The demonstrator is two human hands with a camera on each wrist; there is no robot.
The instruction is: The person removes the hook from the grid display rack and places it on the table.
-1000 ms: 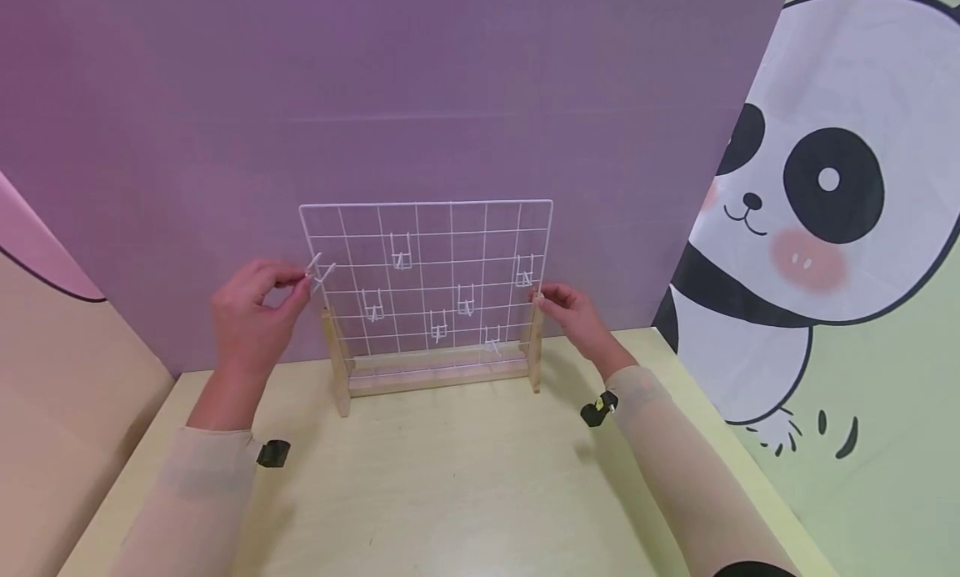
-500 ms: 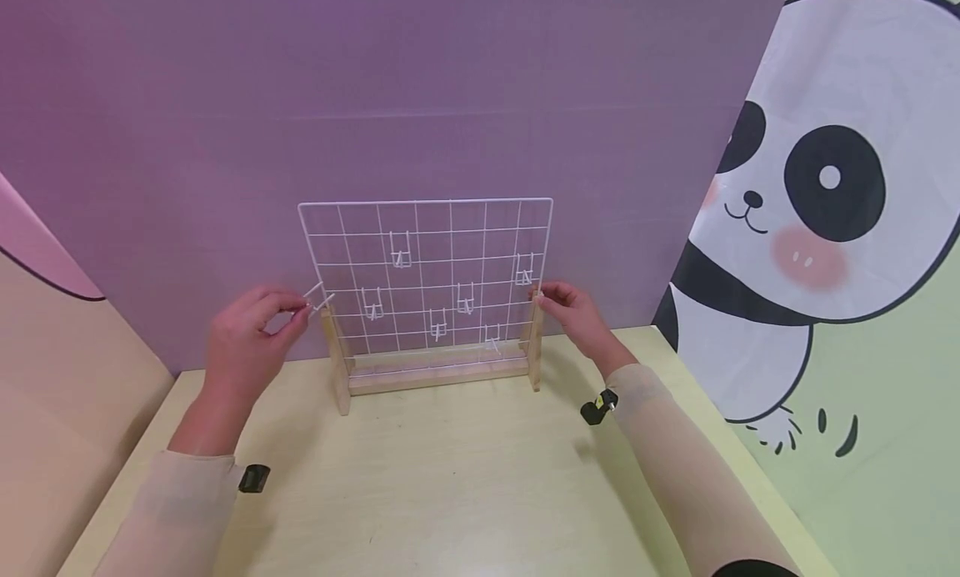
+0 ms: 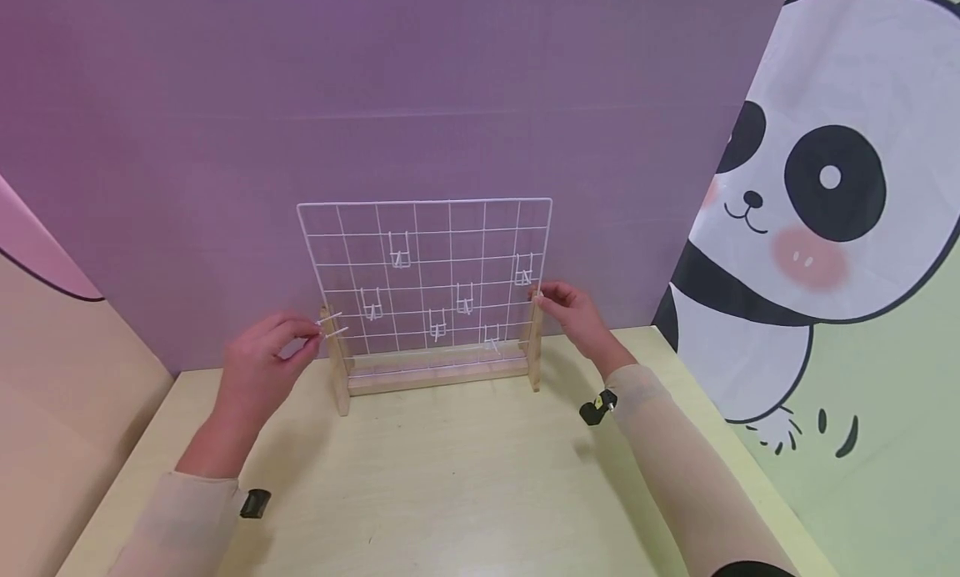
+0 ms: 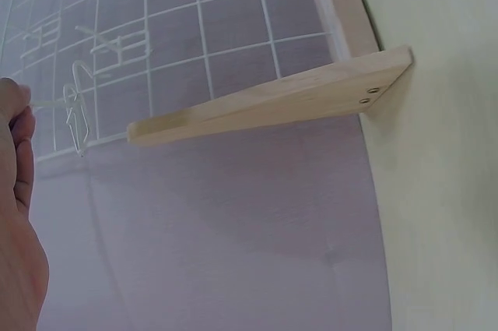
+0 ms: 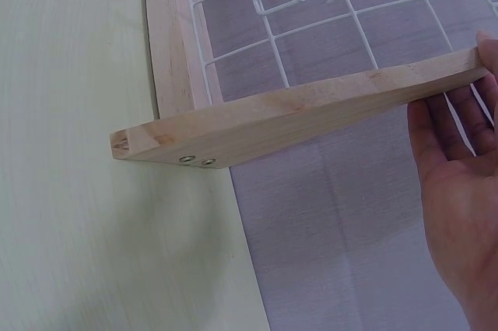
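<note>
Purple backdrop (image 3: 420, 85) fills the rear, with a panda print (image 3: 825, 202) off to the right. Below it runs the pale table (image 3: 450, 485), and on that table stands the grid (image 3: 425, 277), a white wire panel upright in a wooden stand (image 3: 435, 375) whose posts rise at either end. Six small wire hooks hang on the grid, one of them high up (image 3: 400, 250) near the middle.

Now the hands. The right hand (image 3: 573, 314) is at the stand's right post, fingertips curled round its top edge; the right wrist view shows fingers (image 5: 459, 125) lying against the wood, thumb side hidden. The left hand (image 3: 262, 360) is just beside the left post, low down, pinching a loose white hook (image 3: 330, 325) between thumb and fingertips, its two prongs sticking out toward the grid. From the left wrist view the hook (image 4: 74, 113) sits right in front of the wires; whether it touches them I cannot tell.
</note>
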